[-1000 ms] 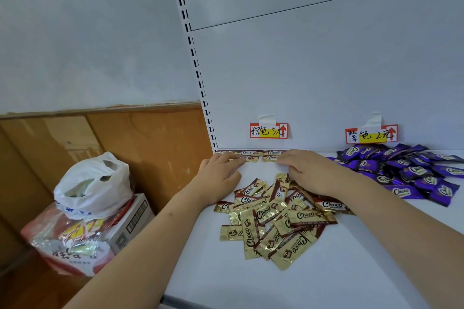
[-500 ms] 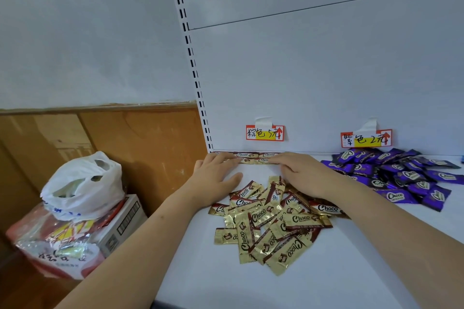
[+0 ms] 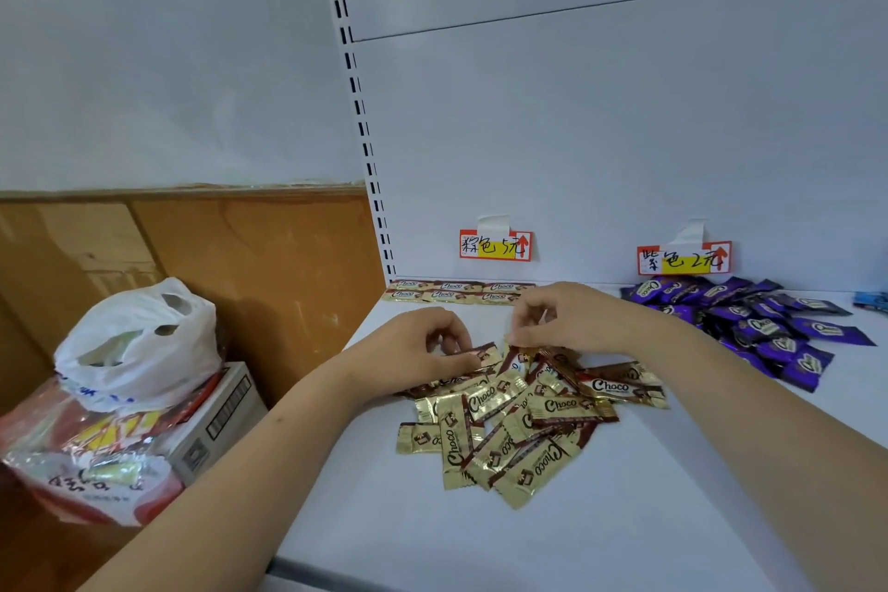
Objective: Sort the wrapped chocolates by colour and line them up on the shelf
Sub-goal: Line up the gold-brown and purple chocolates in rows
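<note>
A loose heap of gold-and-brown wrapped chocolates [image 3: 519,418] lies in the middle of the white shelf [image 3: 624,519]. Several gold ones [image 3: 456,291] lie lined up in two rows against the back panel under the left price tag [image 3: 495,245]. A pile of purple chocolates [image 3: 749,322] sits at the right under the second tag [image 3: 684,259]. My left hand [image 3: 413,351] pinches a gold chocolate [image 3: 480,355] at the top of the heap. My right hand [image 3: 572,320] has its fingertips curled on another wrapper [image 3: 516,358] at the heap's top.
Left of the shelf stands a cardboard box [image 3: 211,423] with snack bags and a white plastic bag [image 3: 134,346] on it, before a wooden panel [image 3: 250,264]. A blue wrapper [image 3: 872,300] shows at the far right edge. The slotted shelf upright [image 3: 358,111] rises at the back.
Both hands have drawn back from the lined-up row at the back panel to the top of the gold heap, and their fingers have closed on wrappers there.
</note>
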The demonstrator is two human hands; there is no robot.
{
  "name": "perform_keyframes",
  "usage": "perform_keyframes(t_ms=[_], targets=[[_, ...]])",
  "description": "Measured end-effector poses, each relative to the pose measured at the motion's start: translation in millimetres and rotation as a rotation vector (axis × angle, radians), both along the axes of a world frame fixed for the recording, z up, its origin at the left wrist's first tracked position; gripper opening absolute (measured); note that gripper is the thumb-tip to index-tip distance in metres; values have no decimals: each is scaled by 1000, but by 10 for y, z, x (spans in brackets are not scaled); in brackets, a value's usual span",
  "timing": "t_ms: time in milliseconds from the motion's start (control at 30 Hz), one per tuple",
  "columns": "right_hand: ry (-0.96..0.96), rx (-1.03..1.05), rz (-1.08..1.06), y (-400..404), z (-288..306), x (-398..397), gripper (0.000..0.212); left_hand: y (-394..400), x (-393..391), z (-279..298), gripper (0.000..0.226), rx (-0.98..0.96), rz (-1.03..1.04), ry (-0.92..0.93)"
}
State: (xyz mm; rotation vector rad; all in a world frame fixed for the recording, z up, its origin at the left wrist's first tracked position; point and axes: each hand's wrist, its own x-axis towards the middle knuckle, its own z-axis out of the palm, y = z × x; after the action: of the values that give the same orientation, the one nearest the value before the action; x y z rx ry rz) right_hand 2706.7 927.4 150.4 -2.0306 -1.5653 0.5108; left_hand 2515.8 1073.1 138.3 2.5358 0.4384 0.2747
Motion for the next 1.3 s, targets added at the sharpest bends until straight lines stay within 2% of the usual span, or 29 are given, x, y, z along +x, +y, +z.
perform_keyframes(t_ms=[100,200,333,467,600,700,800,933,1067,1200,1300], targets=[[107,57,-8,-18,5,21,12,-22,23,2,13,-110,-15,-73],[313,161,-83,-33,17,28,16,-31,23,12,12,-233,27,-150],[416,244,-168,-30,26,54,11,-24,16,-3,12,-308,74,-179],[507,335,-222,-24,25,58,9,-6,23,-4,12,-242,153,-295],[548,394,-255,-9,7,73,3,47,2,-6,14,-301,229,-335],[576,390,-220,-1,-3,49,16,123,-23,-8,17,-151,252,-296],[547,378,-193,-1,-1,2,20,218,-35,-43,19,-99,311,-294],[477,347,-167,26,-58,0,10,232,-39,-43,21,3,337,-255],[164,246,-153,67,-98,-21,12,200,-35,-56,19,140,266,-168],[-197,146,-66,74,-78,-64,16,265,-44,-49,29,316,322,62],[-282,116,-39,51,-2,-121,18,213,-127,20,26,245,344,-85]])
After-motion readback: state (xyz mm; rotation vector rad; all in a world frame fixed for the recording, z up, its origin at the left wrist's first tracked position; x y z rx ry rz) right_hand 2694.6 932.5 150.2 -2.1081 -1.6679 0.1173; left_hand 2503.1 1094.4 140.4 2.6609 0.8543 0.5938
